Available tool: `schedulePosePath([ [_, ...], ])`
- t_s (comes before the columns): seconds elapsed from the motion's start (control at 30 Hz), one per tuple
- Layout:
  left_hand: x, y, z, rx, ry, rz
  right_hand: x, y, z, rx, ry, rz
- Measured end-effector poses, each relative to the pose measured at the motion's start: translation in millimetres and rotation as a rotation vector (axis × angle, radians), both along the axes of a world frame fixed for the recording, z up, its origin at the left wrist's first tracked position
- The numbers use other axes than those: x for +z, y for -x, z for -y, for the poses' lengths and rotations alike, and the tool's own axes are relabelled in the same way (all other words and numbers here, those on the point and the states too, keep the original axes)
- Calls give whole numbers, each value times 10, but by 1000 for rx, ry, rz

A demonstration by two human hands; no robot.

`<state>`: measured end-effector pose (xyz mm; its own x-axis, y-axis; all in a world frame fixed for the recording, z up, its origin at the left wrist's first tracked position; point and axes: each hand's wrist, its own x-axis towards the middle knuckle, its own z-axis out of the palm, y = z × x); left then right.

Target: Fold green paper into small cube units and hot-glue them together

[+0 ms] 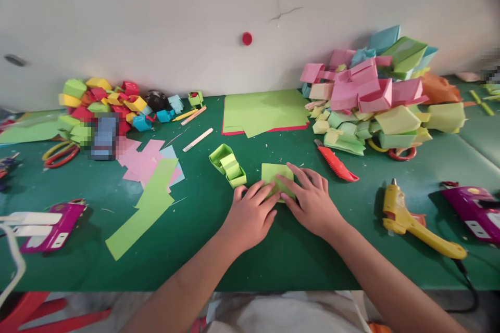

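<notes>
A square piece of light green paper [269,171] lies flat on the green tabletop in front of me. My left hand [250,216] rests with its fingertips on the paper's lower left part, fingers stretched out. From the other side, my right hand [312,197] lays its spread fingers over the paper's right part. Much of the sheet's lower half is hidden under both hands. Just left of it stand small folded green paper boxes [227,165], touching one another.
Green sheets [265,109] lie by the wall. A red utility knife [336,163], yellow glue gun [417,223] and folded paper pile [363,88] are on the right. Paper strips [142,218], a phone [104,136], scissors [61,156] and a purple power strip [64,223] are on the left.
</notes>
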<state>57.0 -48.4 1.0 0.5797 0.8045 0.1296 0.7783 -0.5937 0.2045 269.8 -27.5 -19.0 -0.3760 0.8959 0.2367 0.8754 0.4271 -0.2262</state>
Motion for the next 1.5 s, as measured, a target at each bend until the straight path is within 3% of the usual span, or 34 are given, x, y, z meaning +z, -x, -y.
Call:
schedulePosePath([
  [0.13,-2,-8,2,6,3,5,81,-3,-46,62,-2,12],
  [0.37,15,-5,-2,0,1,20,175,82,-344,277,84,38],
  [0.6,40,-15,21,4,18,9,77,122,-411,261,97,50],
  [1.0,57,-28,53,12,4,-27,60,121,-426,267,103,88],
  [1.5,95,33,206,-4,26,-123,-115,55,-405,346,-10,104],
])
